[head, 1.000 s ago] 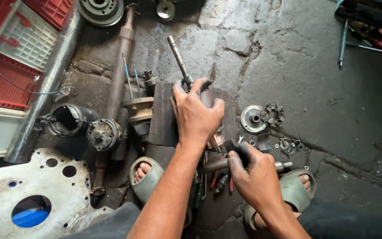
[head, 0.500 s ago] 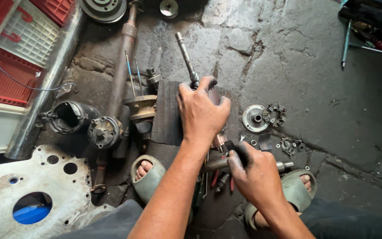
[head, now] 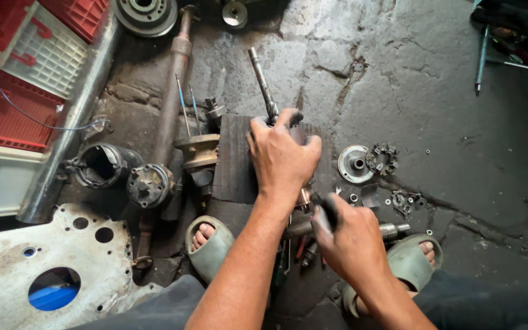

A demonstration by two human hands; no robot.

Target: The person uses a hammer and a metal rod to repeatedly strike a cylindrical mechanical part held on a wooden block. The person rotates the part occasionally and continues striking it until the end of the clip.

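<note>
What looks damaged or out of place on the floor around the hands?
The concrete floor is cracked and oil-stained. Small washers and nuts lie scattered loose right of the wooden block, where the left hand grips a part with a splined shaft. Nothing looks spilled.

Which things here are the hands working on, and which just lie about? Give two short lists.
In hand:
left hand gripping the part with the long steel shaft, on the dark block
right hand around a dark-handled tool

Lying about:
round metal cover
red crate
pulley
perforated plate
</note>
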